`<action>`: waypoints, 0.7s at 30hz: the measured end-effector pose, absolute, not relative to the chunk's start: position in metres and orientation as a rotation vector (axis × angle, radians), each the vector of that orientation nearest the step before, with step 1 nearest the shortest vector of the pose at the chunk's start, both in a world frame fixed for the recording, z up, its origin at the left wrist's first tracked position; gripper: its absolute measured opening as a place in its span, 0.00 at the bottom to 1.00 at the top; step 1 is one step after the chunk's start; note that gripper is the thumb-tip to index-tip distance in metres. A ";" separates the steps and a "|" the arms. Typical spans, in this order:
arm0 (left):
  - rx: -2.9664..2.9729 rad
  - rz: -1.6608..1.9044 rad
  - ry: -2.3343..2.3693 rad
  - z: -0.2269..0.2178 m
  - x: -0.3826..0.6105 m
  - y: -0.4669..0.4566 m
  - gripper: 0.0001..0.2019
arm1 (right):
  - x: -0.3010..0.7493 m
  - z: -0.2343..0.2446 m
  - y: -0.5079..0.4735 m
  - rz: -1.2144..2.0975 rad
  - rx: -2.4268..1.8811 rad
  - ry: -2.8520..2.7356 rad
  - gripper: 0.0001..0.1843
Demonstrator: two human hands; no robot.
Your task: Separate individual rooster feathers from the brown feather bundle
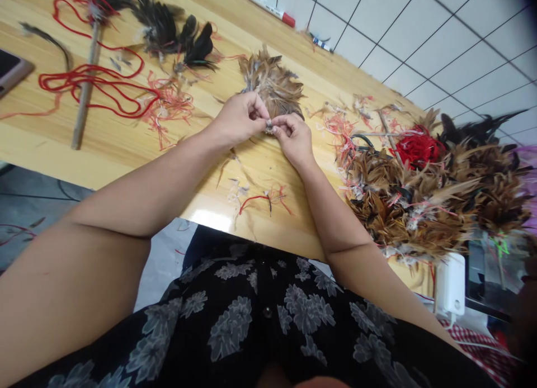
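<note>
Both my hands meet over the middle of a wooden table (126,136). My left hand (239,118) is closed, its fingertips pinching the quill ends of a small bunch of brown feathers (274,86) that fans out behind it. My right hand (295,139) is closed too, pinching the same quill ends from the right. The feather bunch lies on the table beyond my fingers. What exactly sits between the fingertips is too small to make out.
A big heap of brown and black feathers (428,200) with a red spool (418,147) lies at right. Red string (96,86), a wooden stick (86,89) and black feathers (168,24) lie at left. A red marker (271,9) is at the far edge, a phone (10,69) at the left edge.
</note>
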State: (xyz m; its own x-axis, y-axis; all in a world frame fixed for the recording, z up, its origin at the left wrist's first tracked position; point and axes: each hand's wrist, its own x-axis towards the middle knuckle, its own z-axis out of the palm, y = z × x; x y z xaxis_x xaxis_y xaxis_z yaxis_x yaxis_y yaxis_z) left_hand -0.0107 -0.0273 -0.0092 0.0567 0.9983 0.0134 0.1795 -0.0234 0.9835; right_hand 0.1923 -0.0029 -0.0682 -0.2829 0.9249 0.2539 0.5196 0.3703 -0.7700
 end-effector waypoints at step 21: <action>1.982 1.115 1.281 -0.031 -0.014 -0.010 0.11 | 0.191 -0.083 0.005 0.736 -1.204 -1.949 0.10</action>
State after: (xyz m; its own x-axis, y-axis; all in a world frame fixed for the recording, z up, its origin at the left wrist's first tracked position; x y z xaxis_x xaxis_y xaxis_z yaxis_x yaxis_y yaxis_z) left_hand -0.0139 -0.0100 -0.0310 0.2116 0.9105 0.3553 0.4779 -0.4135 0.7750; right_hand 0.1905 0.0045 -0.0829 -0.3054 0.9110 0.2771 0.5008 0.4012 -0.7670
